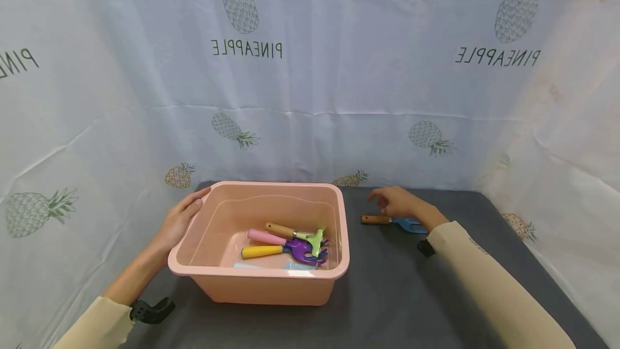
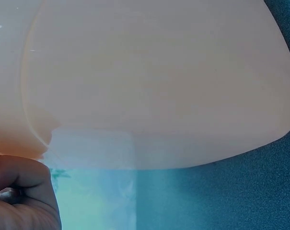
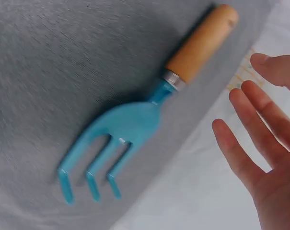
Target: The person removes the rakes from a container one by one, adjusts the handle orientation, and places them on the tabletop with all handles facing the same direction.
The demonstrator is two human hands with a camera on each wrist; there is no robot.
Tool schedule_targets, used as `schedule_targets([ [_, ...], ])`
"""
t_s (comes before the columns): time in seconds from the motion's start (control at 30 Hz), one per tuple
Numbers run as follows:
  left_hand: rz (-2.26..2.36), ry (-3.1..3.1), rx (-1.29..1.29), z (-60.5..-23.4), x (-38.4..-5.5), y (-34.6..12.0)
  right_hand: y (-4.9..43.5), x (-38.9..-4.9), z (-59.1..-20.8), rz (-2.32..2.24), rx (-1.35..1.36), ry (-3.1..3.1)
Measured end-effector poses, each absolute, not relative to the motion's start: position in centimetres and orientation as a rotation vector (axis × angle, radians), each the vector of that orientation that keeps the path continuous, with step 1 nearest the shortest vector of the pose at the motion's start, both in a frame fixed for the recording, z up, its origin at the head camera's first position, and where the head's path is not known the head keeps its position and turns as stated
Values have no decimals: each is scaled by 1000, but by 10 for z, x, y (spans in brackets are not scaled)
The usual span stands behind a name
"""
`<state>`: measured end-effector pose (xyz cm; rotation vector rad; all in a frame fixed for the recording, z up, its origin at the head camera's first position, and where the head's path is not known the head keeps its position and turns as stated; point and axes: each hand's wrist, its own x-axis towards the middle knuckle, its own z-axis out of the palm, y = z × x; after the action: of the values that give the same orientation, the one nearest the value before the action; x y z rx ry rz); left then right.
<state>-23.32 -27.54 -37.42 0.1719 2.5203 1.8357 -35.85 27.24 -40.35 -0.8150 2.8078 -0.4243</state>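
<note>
Far left: a light sleeve and a black wristband at the person's left wrist. The left hand is clamped on the rim of a pink plastic tub, at the tub's left side; thumb bent in the left wrist view.

Tub stands upright on a dark grey table. Contents, lying loose in a heap toward the tub's right: a yellow handle, a pink handle, a wooden handle leading to a green tool head, and a purple fork head lying partly under the green one. Pale blue pieces show by the near wall, mostly hidden by the rim; type cannot be told.

Right of the tub, well apart from it: a blue hand fork with a wooden handle, flat on the table, handle end toward the tub, three bent prongs pointing away.

The right hand is just beside the fork, fingers apart and holding nothing; in the right wrist view a gap shows between fingertips and fork. The two hands are well apart.

Behind: a white curtain with pineapple prints and reversed lettering.
</note>
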Motion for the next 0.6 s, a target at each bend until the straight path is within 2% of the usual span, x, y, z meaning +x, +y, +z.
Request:
schedule_targets([
  [0.6, 1806, 2525, 184, -373, -234, -277, 250, -334, -321, -380, -988, 2913],
])
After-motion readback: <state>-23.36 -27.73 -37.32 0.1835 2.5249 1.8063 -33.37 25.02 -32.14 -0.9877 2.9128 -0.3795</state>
